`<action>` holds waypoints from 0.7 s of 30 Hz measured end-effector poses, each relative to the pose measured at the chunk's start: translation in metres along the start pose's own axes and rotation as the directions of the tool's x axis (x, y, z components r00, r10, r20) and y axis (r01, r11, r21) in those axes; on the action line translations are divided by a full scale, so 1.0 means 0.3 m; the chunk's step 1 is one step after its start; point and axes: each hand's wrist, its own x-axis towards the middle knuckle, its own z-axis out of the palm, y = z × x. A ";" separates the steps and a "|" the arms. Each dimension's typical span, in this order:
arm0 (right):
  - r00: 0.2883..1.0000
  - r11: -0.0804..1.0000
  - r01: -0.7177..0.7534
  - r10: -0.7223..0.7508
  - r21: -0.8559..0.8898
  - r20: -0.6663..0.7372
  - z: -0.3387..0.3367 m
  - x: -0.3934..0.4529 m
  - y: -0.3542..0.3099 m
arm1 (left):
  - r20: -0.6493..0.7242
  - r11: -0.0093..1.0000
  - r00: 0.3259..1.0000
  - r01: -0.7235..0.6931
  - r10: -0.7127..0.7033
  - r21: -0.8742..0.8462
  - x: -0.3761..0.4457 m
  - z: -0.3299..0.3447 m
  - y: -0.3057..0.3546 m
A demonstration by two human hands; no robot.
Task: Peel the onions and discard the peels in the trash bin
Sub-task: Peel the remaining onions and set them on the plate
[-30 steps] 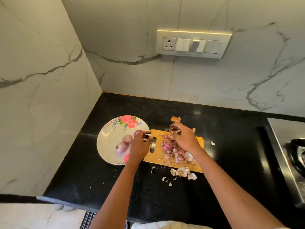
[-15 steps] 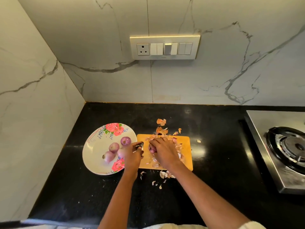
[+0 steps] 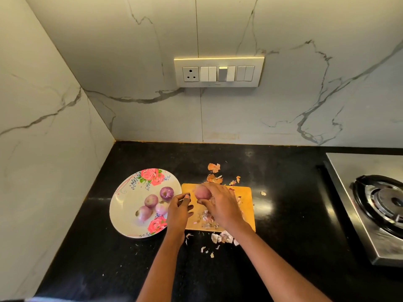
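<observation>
My right hand [image 3: 220, 205] grips a reddish onion [image 3: 202, 192] from above, over the far left part of the orange cutting board [image 3: 245, 198]. Just left of it, at the board's left edge, my left hand [image 3: 179, 209] has its fingers curled, the fingertips pinching a small pinkish scrap that looks like peel. Several peeled onions [image 3: 151, 200] lie on the flowered white plate [image 3: 125, 205] beside the board. Loose peels [image 3: 207, 217] are heaped on the board under my right hand. No trash bin is in view.
More peel scraps lie on the black counter behind the board [image 3: 214, 167] and in front of it [image 3: 222, 237]. A steel gas stove [image 3: 381, 203] stands at the right. Marble walls close off the left and back, where a switch panel [image 3: 219, 71] is mounted.
My right hand has come down from the peel pile to the board's far left and now holds an onion. My left hand stays by the plate's edge. The camera has swung to the right.
</observation>
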 end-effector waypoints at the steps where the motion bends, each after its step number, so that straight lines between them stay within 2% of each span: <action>1: 0.999 0.996 -0.033 0.034 0.088 -0.014 -0.010 0.003 -0.004 | 0.026 1.000 1.000 0.002 -0.002 -0.007 0.001 0.005 0.005; 5: 0.984 0.895 -0.166 0.176 0.413 0.014 -0.054 0.014 -0.029 | 0.156 0.998 0.988 0.021 -0.011 -0.061 -0.014 0.010 0.044; 8: 0.971 0.792 -0.216 0.236 0.570 0.040 -0.062 0.016 -0.035 | 0.238 0.986 0.971 0.003 0.036 -0.165 -0.042 0.008 0.088; 11: 0.966 0.744 -0.232 0.249 0.627 0.063 -0.061 0.009 -0.040 | 0.271 0.971 0.960 -0.008 0.075 -0.240 -0.060 0.015 0.099; 15: 0.961 0.733 -0.250 0.270 0.632 0.068 -0.078 0.004 -0.057 | 0.246 0.954 0.965 -0.015 0.092 -0.298 -0.064 0.018 0.091; 19: 0.947 0.635 -0.257 0.317 0.729 0.058 -0.101 0.016 -0.064 | 0.258 0.953 0.961 -0.014 0.096 -0.302 -0.066 0.027 0.108; 21: 0.937 0.630 -0.254 0.349 0.734 0.025 -0.101 0.020 -0.067 | 0.259 0.955 0.960 -0.023 0.103 -0.296 -0.076 0.034 0.122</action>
